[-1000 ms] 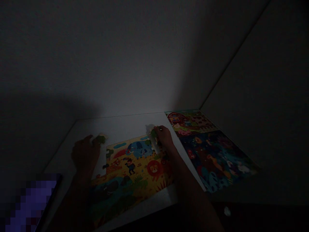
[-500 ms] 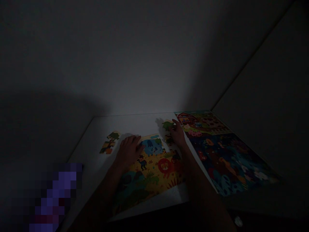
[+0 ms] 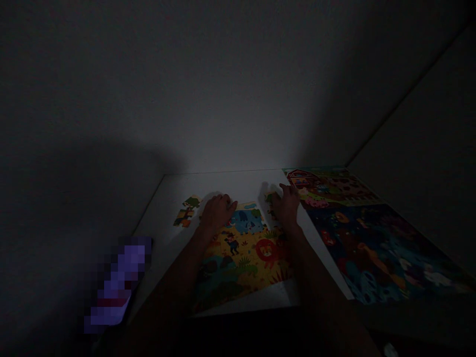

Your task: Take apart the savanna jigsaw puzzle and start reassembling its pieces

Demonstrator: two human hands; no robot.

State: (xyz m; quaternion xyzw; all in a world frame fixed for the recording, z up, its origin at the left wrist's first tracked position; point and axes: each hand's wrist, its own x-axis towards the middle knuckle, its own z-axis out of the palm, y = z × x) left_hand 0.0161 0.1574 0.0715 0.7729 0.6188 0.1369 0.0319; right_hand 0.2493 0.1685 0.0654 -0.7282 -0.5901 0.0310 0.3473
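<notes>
Looking down into a dim corner, a pale wall (image 3: 238,99) rises behind a white table (image 3: 226,181), which carries 3 picture puzzle boards. The largest in view on the right is a dark underwater scene (image 3: 372,253), lying edge to edge with a farm scene (image 3: 327,186) that has a red barn (image 3: 303,177) at its far end. To the left of both, with a strip of white table between, lies a safari jigsaw puzzle (image 3: 241,253) showing a blue elephant (image 3: 243,221), a red-maned lion (image 3: 267,250) and a small explorer figure (image 3: 232,243). A blurred purple object (image 3: 121,282) sits at the lower left, too pixelated to identify. Both forearms reach forward from the bottom of the view. The left hand (image 3: 218,212) lies palm down with curled fingers at the far edge of the safari puzzle, just beside a small joined cluster of puzzle pieces (image 3: 186,213) on the bare table; I cannot tell whether it grips anything. The right hand (image 3: 287,206) is at the puzzle's far right corner, its fingers spread near the farm scene and touching or just beside a loose puzzle piece (image 3: 270,205). The dim light hides whether that hand is closed on the piece.
</notes>
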